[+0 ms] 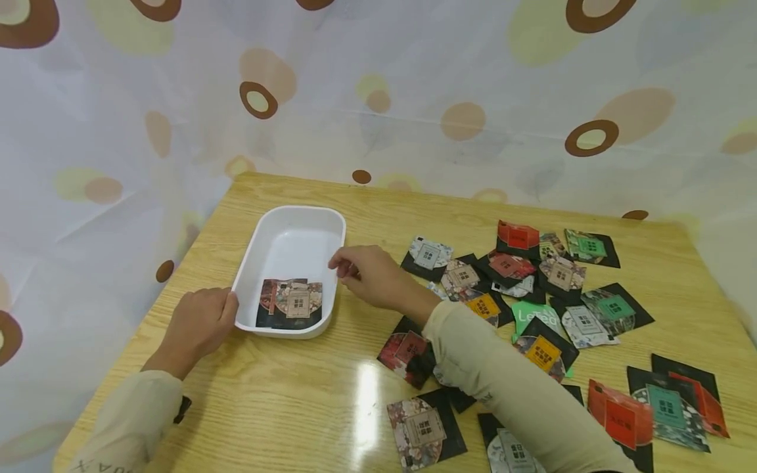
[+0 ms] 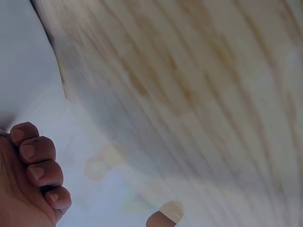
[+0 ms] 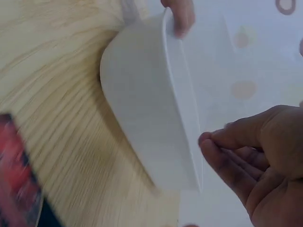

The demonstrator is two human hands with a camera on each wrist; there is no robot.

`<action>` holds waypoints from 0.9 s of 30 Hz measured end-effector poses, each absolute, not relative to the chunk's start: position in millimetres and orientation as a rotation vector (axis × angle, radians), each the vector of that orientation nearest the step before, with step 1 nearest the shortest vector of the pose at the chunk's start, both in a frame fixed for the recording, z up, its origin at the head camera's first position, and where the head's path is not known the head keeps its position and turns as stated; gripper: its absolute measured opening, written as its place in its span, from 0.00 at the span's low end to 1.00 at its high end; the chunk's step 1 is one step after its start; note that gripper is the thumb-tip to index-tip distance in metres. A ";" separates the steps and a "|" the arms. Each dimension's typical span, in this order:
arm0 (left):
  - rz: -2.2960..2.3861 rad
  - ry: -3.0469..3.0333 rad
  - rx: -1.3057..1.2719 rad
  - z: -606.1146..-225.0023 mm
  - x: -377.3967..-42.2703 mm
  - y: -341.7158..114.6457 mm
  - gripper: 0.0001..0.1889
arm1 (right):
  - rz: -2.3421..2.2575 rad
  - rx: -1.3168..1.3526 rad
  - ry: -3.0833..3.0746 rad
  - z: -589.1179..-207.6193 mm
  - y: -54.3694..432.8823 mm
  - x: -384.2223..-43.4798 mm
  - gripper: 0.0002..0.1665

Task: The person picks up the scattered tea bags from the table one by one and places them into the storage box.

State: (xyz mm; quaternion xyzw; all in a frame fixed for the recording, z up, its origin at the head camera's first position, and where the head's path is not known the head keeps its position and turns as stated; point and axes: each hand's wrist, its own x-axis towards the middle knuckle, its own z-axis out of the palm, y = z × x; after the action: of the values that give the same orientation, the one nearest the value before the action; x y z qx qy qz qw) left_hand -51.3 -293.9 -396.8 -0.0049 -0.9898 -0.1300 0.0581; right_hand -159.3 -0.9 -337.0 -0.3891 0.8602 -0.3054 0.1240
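A white rectangular tray point(image 1: 301, 243) stands on the table, with tea sachets point(image 1: 292, 305) lying flat in its near end. My left hand point(image 1: 198, 322) grips the tray's near left rim; in the left wrist view the left hand's fingers point(image 2: 42, 172) are curled, with only a sliver of rim at the frame edge. At the tray's right rim is my right hand point(image 1: 375, 276), palm down, thumb and fingers drawn in. In the right wrist view, the right hand's thumb and fingertip point(image 3: 207, 139) meet close beside the rim, with no object visible between them.
Many tea sachets are scattered on the right, including a red one point(image 1: 621, 417) and a floral one point(image 1: 422, 430). A green LeTea packet point(image 1: 535, 316) lies among them. The wooden table point(image 1: 284, 394) meets a dotted white sheet point(image 1: 414, 85) behind and at the left.
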 end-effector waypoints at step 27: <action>-0.454 -3.021 0.015 -396.0 -52.9 -291.2 0.24 | -0.162 -0.944 2.517 -371.1 82.9 -147.8 0.22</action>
State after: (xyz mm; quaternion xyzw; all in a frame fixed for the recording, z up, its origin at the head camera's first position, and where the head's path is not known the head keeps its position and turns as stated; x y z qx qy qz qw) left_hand -52.9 -291.2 -396.0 0.0049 -0.9880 -0.1484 0.0434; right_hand -147.8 82.9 -371.1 -0.3417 0.9112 -0.0585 0.2226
